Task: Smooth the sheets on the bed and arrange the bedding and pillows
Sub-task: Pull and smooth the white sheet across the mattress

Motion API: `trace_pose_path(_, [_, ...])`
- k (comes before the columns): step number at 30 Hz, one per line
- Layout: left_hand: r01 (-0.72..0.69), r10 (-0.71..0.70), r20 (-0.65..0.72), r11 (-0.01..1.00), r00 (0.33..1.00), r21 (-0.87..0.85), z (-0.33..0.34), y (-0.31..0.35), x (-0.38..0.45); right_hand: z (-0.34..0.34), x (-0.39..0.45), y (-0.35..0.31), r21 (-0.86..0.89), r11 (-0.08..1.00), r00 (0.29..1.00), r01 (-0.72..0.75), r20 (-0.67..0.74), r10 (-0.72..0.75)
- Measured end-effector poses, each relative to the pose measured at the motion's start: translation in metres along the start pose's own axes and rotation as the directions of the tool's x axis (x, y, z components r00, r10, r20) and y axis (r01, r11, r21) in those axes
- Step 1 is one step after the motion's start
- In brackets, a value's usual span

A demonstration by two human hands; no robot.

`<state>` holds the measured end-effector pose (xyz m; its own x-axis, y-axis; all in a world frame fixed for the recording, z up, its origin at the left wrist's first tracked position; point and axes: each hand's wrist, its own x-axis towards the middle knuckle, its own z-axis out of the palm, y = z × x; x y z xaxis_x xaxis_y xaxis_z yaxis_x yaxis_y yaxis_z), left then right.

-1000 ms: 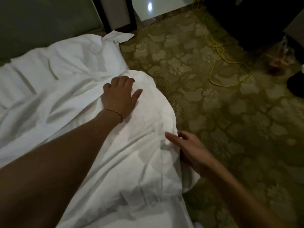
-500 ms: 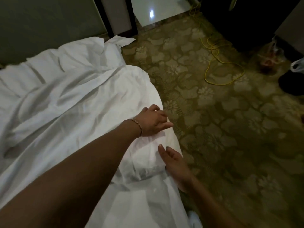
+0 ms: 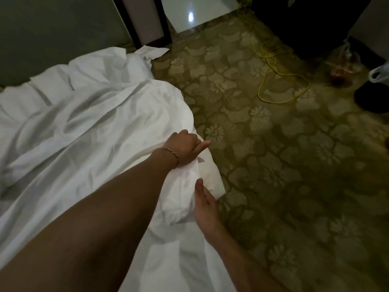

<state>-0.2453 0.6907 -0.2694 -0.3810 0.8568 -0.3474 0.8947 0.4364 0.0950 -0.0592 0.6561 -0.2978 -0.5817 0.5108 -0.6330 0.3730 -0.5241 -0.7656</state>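
A rumpled white sheet covers the bed on the left of the head view and hangs over its right edge. My left hand, with a thin bracelet on the wrist, grips a bunch of the sheet at that edge, fingers curled and thumb pointing out. Just below it, my right hand lies flat against the side of the bunched fabric, thumb up, its fingertips hidden behind the fold. More crumpled white bedding is piled at the far end of the bed.
Patterned olive carpet spreads to the right of the bed. A yellow cable loops on it. A clear bag, a white plastic bag and a dark object sit at the far right. A dark post stands behind the bed.
My left hand slid from flat on top of the sheet to the bed's right edge and curled round the fabric. My right hand moved in against the bunched sheet.
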Motion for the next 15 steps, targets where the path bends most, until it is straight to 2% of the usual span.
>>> trace_pose_path(1, [-0.005, 0.005, 0.001, 1.000, 1.000, 0.000, 0.000, 0.001, 0.002, -0.002, 0.003, 0.007, -0.016, 0.998, 0.999, 0.053, 0.002, -0.052])
trace_pose_path(2, [-0.009, 0.009, 0.002, 1.000, 1.000, -0.004, 0.000, 0.002, 0.003, 0.002, 0.001, 0.000, 0.046, 0.998, 0.999, 0.047, 0.001, -0.047])
trace_pose_path(3, [-0.013, 0.013, 0.001, 1.000, 1.000, -0.010, 0.000, 0.002, 0.005, 0.005, 0.000, 0.003, -0.030, 0.987, 0.986, 0.156, -0.058, -0.157])
trace_pose_path(5, [-0.013, 0.012, -0.008, 1.000, 1.000, -0.019, 0.002, 0.002, 0.009, 0.007, 0.002, 0.002, -0.072, 0.993, 0.989, 0.090, -0.109, -0.098])
trace_pose_path(7, [0.011, -0.012, -0.019, 0.998, 1.000, -0.054, 0.003, 0.002, 0.013, 0.013, 0.006, -0.001, -0.067, 0.988, 0.971, 0.137, -0.189, -0.147])
trace_pose_path(10, [0.000, -0.001, -0.013, 0.998, 1.000, -0.062, 0.000, 0.006, 0.020, 0.015, 0.012, 0.000, -0.044, 0.989, 0.957, 0.138, -0.250, -0.145])
trace_pose_path(15, [-0.073, 0.071, -0.024, 0.995, 0.997, -0.062, -0.003, 0.024, 0.034, -0.009, 0.022, 0.004, 0.015, 0.992, 0.962, 0.126, -0.246, -0.119])
